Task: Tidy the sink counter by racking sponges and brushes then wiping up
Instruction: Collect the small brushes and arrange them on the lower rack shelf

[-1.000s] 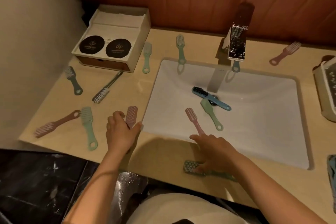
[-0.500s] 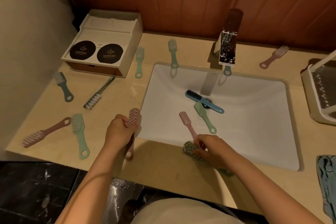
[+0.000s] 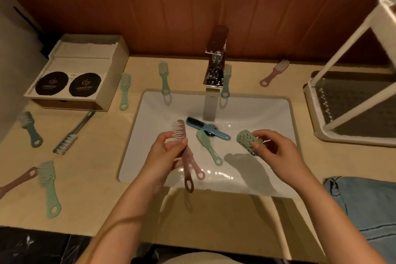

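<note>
My left hand (image 3: 165,154) holds a mauve brush (image 3: 188,180) over the white sink (image 3: 263,111), bristle head up, handle hanging down. My right hand (image 3: 276,152) grips a green brush (image 3: 246,141) by its head, above the right side of the basin. Inside the sink lie a blue brush (image 3: 205,127), a green brush (image 3: 209,148) and a pink brush (image 3: 198,170) partly behind the mauve one. The white drying rack (image 3: 347,100) stands at the right of the counter.
Several more brushes lie on the beige counter (image 3: 214,216): green ones (image 3: 49,186) (image 3: 124,90) (image 3: 164,78), a teal one (image 3: 31,128), a clear one (image 3: 70,137), pink ones (image 3: 275,72). A faucet (image 3: 215,64), a box (image 3: 79,70) at back left and a blue cloth (image 3: 364,206).
Both hands lifted their brushes off the counter's front edge and moved them up over the sink. The head turned right, which brings more of the rack and cloth into view.
</note>
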A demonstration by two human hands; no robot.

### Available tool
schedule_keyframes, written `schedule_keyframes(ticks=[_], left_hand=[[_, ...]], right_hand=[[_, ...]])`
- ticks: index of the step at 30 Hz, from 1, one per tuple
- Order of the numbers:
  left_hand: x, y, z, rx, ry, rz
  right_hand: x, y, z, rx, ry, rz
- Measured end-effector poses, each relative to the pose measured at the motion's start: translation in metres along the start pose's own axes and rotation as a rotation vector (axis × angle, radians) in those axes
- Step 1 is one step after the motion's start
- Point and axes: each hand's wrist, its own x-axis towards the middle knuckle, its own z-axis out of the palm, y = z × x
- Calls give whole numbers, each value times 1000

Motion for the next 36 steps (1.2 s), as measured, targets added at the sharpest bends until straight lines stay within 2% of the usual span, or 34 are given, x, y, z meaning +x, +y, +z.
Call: schedule_keyframes(ticks=[5, 11, 15, 21, 29, 36], left_hand=[[7, 8, 63, -226, -27, -82], [10, 4, 146, -303, -100, -180], [6, 3, 198, -406, -166, -273], [1, -3, 237, -490, -170, -339], [-7, -7, 249, -568, -40, -310], [-13, -11, 255, -577, 72, -196]], right_hand=[[-15, 39, -71, -69, 196, 45], [-27, 82, -135, -280, 302, 94], [-22, 104, -169, -337, 355, 156], [18, 122, -199, -434, 297, 190], [56, 145, -202, -384, 80, 279], [61, 148, -201, -361, -78, 383]])
